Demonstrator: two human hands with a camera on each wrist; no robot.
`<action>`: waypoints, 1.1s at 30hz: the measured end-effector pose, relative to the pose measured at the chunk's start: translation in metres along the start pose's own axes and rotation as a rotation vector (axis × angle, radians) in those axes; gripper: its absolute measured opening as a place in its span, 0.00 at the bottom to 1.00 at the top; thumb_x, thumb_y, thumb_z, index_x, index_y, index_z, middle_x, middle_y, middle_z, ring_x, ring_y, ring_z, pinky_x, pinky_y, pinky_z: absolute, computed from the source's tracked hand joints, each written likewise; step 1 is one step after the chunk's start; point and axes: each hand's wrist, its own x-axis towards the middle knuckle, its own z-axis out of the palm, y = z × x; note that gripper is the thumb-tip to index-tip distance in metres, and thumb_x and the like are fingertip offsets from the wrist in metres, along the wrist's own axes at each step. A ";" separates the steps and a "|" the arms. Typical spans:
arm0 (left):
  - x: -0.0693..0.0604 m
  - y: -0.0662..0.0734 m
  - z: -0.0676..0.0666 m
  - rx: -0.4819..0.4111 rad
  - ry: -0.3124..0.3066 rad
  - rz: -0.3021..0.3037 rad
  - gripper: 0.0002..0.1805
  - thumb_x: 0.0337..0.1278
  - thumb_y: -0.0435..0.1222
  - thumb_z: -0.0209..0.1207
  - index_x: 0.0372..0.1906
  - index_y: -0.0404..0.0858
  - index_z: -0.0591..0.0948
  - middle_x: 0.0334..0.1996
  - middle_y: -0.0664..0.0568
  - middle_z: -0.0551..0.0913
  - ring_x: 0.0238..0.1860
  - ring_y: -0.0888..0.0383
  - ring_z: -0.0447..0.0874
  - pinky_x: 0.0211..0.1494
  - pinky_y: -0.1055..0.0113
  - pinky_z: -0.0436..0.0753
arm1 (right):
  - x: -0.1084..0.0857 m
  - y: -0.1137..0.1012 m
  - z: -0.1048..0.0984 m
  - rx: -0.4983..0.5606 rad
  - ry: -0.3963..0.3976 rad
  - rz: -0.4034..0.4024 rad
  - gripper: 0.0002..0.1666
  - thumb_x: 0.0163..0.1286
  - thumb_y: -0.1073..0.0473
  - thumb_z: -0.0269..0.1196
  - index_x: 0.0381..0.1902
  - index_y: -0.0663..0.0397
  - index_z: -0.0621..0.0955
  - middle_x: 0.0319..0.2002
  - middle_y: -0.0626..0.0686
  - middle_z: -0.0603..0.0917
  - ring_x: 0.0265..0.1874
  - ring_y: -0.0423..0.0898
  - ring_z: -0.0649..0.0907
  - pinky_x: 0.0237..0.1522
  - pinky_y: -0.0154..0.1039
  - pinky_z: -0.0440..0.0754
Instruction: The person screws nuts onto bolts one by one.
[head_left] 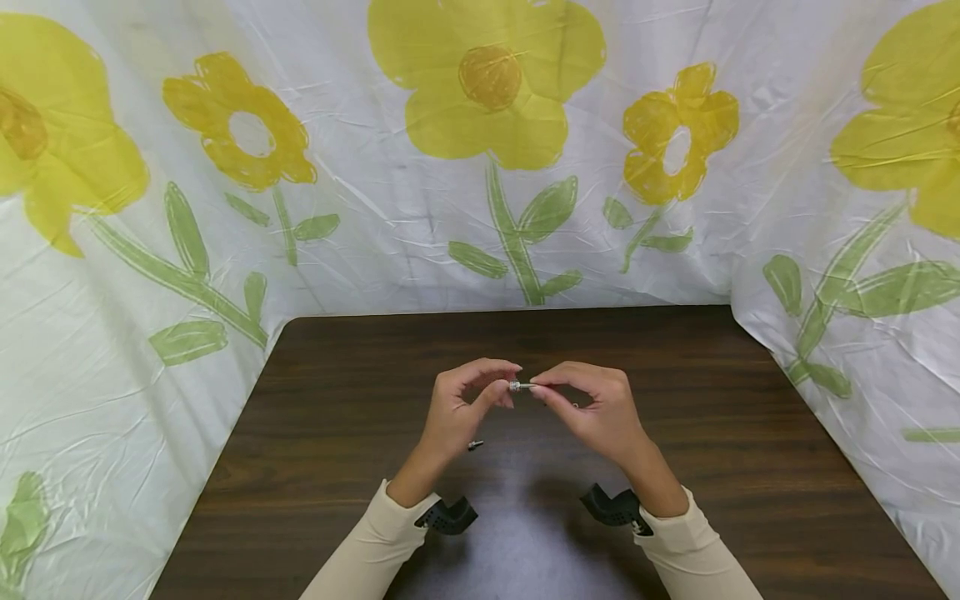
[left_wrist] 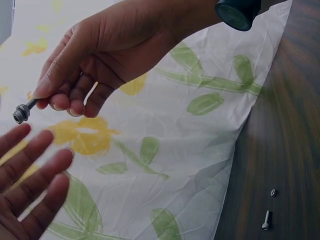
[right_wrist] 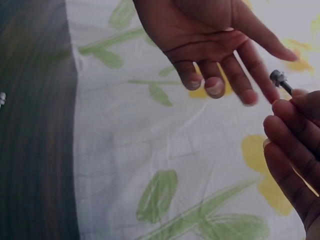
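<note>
A small metal bolt (head_left: 523,386) with a nut or collar by its head is pinched by its shank between the thumb and fingertips of my right hand (head_left: 600,408). In the left wrist view, the bolt's thick end (left_wrist: 21,114) points away from the right hand (left_wrist: 110,45). My left hand (head_left: 459,408) is at that end, fingers spread and relaxed. The right wrist view shows a gap between the left hand (right_wrist: 210,45) and the bolt head (right_wrist: 276,76), with the right hand (right_wrist: 300,145) gripping the shank.
A second bolt (head_left: 476,445) lies on the dark wooden table (head_left: 345,500), below the left hand. Beside that bolt (left_wrist: 267,221) is a small nut (left_wrist: 273,192) in the left wrist view. A white cloth (head_left: 360,250) with yellow flowers hangs around the table's back and sides.
</note>
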 end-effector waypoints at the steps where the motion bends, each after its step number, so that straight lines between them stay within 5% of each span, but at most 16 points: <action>1: 0.000 -0.001 0.000 0.008 0.001 0.019 0.07 0.62 0.20 0.62 0.44 0.25 0.83 0.30 0.36 0.84 0.24 0.43 0.83 0.31 0.54 0.87 | 0.000 0.000 0.000 -0.001 0.002 0.000 0.08 0.61 0.69 0.74 0.38 0.57 0.89 0.32 0.51 0.89 0.29 0.44 0.88 0.34 0.36 0.86; 5: 0.000 -0.004 0.000 0.047 0.005 0.110 0.18 0.45 0.14 0.69 0.44 0.27 0.85 0.35 0.40 0.86 0.27 0.50 0.84 0.31 0.59 0.86 | 0.000 0.001 -0.001 0.004 0.001 -0.005 0.09 0.60 0.70 0.74 0.38 0.57 0.89 0.32 0.52 0.90 0.29 0.44 0.88 0.33 0.36 0.86; 11: 0.000 -0.010 0.001 0.077 0.011 0.179 0.17 0.42 0.14 0.71 0.40 0.30 0.86 0.34 0.43 0.87 0.29 0.56 0.84 0.29 0.61 0.85 | -0.001 0.001 0.000 0.014 -0.005 -0.012 0.09 0.60 0.70 0.74 0.39 0.57 0.89 0.33 0.52 0.90 0.30 0.45 0.88 0.33 0.37 0.86; 28: 0.001 0.002 0.003 0.090 0.026 0.096 0.11 0.47 0.14 0.68 0.35 0.29 0.86 0.29 0.43 0.87 0.24 0.52 0.82 0.26 0.56 0.82 | 0.000 0.000 0.001 0.027 -0.002 -0.009 0.12 0.57 0.74 0.74 0.38 0.57 0.89 0.32 0.52 0.90 0.31 0.46 0.88 0.39 0.33 0.85; 33: 0.001 0.002 0.002 0.095 0.033 0.087 0.11 0.47 0.15 0.68 0.35 0.29 0.87 0.29 0.43 0.87 0.25 0.57 0.83 0.29 0.63 0.83 | 0.000 0.001 0.001 0.023 -0.005 0.000 0.14 0.55 0.75 0.74 0.38 0.57 0.89 0.32 0.52 0.90 0.30 0.45 0.88 0.38 0.34 0.85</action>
